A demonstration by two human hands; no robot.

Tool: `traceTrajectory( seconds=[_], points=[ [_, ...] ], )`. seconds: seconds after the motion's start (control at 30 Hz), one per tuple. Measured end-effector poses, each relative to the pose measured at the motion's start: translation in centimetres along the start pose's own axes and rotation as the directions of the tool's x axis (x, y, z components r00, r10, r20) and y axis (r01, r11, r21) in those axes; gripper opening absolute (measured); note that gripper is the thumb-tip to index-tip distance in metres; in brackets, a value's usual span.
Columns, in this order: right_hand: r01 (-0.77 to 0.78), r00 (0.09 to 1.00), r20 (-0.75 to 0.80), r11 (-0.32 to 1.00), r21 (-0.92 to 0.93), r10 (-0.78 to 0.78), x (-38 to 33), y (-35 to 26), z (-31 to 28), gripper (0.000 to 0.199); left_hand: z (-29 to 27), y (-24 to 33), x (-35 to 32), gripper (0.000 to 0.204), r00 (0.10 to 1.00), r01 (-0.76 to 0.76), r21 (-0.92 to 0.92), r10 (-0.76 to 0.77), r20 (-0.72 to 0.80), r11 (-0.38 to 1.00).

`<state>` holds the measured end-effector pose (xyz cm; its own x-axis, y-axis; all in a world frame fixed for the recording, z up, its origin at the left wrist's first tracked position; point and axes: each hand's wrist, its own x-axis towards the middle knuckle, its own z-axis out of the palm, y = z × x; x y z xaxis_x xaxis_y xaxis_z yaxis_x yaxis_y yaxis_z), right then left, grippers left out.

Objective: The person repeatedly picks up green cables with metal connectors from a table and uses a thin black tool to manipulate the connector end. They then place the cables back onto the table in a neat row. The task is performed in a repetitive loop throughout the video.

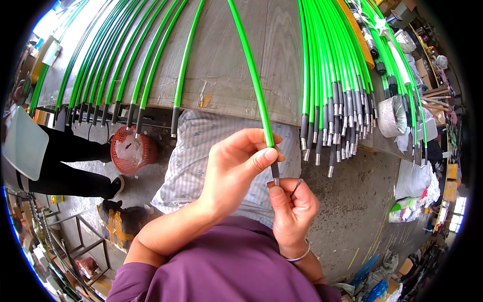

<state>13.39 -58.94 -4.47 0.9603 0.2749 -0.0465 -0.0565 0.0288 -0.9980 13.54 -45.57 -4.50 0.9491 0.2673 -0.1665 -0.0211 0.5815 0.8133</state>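
1. Green plastic sheaths one long cable (251, 75), which runs from the far top of the workbench (221, 65) down over its near edge; its long axis slants slightly rightward toward the person.
2. Below the green sheath, the cable's black sleeve and metal tip (275, 173) hang off the bench edge, between the two hands.
3. Left hand (234, 168) pinches the cable just above the black sleeve, thumb pressed against forefinger around it.
4. Right hand (293, 211) sits directly below the tip, touching it, fingers curled shut on a thin dark wire piece (297, 187).
5. Right of this cable, a dense bundle of green cables (327, 75) overhangs the bench edge; more cables (115, 65) lie left of it.
6. Left of the bench, a red basket (132, 150) stands on the floor.
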Motion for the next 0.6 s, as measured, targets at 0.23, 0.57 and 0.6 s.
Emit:
traceTrajectory(
  seconds=[0.23, 0.57, 0.6],
  points=[
    [-0.061, 0.998, 0.026, 0.994, 0.094, 0.059, 0.1, 0.5, -0.1, 0.014, -0.1, -0.2, -0.2, 0.028, 0.999, -0.005, -0.062, 0.008, 0.036, 0.998],
    [-0.209, 0.976, 0.171, 0.804, 0.557, 0.135, 0.7, 2.6, 1.9, 0.039, 0.2, 0.3, -1.2, 0.023, 0.996, 0.068, -0.303, -0.049, 0.07, 0.95],
    [-0.209, 0.976, 0.168, 0.801, 0.561, 0.137, 0.7, 2.5, 2.0, 0.039, 0.2, 0.2, -1.2, 0.023, 0.997, 0.054, -0.328, -0.035, 0.065, 0.943]
  ],
)
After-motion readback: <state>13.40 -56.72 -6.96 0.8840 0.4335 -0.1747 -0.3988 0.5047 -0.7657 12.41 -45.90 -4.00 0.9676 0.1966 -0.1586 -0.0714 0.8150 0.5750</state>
